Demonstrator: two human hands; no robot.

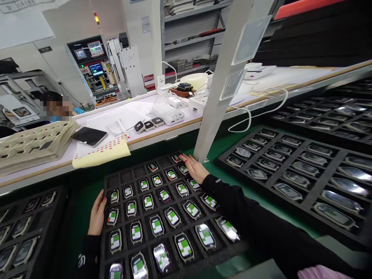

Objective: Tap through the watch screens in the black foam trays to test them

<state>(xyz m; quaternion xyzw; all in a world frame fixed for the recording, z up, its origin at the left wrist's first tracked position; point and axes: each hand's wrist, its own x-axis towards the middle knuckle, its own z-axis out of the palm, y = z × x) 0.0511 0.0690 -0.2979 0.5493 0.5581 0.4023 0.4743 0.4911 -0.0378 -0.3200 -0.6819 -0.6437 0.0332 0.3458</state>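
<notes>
A black foam tray (180,201) lies in front of me, divided into compartments that hold several smartwatch cases without straps. Most screens show green and white blocks, like the watch case (156,225) near the middle. At the tray's left edge is my left hand (97,217), closed against the side wall with its fingertips at the rim. My right hand (195,169) lies over the far right corner, fingers stretched out and nearly flat. Its fingertips reach a watch case (176,157) in the corner compartment; whether they press on it I cannot tell.
More trays of watch cases stand left (48,232) and right (305,166) on the green surface. A white post (216,93) rises just beyond my right hand. The raised shelf holds a phone (89,136), chargers (168,113), papers and moulded trays (35,145). A person sits beyond.
</notes>
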